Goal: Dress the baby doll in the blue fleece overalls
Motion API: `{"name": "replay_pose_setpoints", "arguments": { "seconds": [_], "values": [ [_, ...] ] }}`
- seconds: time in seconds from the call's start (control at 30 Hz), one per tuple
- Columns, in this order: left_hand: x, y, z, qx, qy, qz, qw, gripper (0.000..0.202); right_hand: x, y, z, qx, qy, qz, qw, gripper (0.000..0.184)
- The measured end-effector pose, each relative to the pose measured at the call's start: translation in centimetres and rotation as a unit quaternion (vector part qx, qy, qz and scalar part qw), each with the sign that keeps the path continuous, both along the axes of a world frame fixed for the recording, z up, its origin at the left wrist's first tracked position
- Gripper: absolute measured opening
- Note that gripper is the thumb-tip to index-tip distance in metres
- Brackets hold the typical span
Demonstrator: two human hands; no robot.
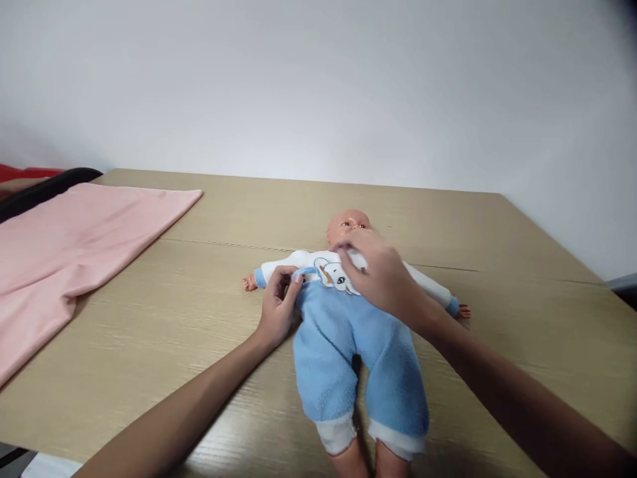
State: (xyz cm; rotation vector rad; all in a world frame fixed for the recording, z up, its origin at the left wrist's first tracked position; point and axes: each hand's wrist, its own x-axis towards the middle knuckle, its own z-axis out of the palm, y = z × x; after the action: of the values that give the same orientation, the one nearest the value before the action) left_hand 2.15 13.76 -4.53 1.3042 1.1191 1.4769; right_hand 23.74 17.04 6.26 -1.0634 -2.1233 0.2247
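A baby doll point(351, 218) lies on its back on the table, head away from me, arms spread out to both sides. It has on a white top point(286, 261) with blue cuffs and blue trousers point(328, 332) with white cuffs; a cartoon animal face point(338, 275) shows on the chest. My left hand point(279, 305) is closed on the blue waist edge of the trousers, at the doll's left-hand side in view. Over the chest and just below the face, my right hand point(381, 272) is smeared by motion, its fingers bent; whether it holds anything does not show.
Pink cloth point(94, 245) spreads over the left side of the wooden table point(199, 318), beside a black curved edge point(74, 176) and something red point(30, 174). A pale wall point(318, 93) stands behind the table. Part of a dark object point(624, 284) shows at the right.
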Motion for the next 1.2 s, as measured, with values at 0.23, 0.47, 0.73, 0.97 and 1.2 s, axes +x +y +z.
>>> {"name": "replay_pose_setpoints", "arguments": {
  "seconds": [0.23, 0.47, 0.73, 0.97, 1.2],
  "values": [
    [-0.1, 0.1, -0.5, 0.043, 0.017, 0.021, 0.999, 0.028, -9.9, 10.0, -0.5, -0.196, -0.336, 0.226, 0.893, 0.038],
    [-0.1, -0.3, -0.9, 0.106, 0.045, 0.024, 0.993, 0.015, -9.7, 9.3, -0.9, -0.161, -0.287, 0.251, 0.91, 0.031],
    [-1.0, -0.9, -1.6, 0.28, 0.115, 0.043, 0.952, 0.006, -3.4, 7.0, -0.8, -0.199, 0.047, 0.216, 0.955, 0.049],
    [0.3, -0.5, -0.6, 0.252, -0.023, 0.054, 0.966, 0.009, -2.1, 6.9, -0.8, -0.145, -0.043, 0.247, 0.957, 0.05],
    [-1.0, 0.3, 2.0, 0.142, -0.072, -0.017, 0.987, 0.021, -2.8, 5.3, 0.2, -0.03, -0.207, 0.196, 0.958, 0.026]
  ]
}}
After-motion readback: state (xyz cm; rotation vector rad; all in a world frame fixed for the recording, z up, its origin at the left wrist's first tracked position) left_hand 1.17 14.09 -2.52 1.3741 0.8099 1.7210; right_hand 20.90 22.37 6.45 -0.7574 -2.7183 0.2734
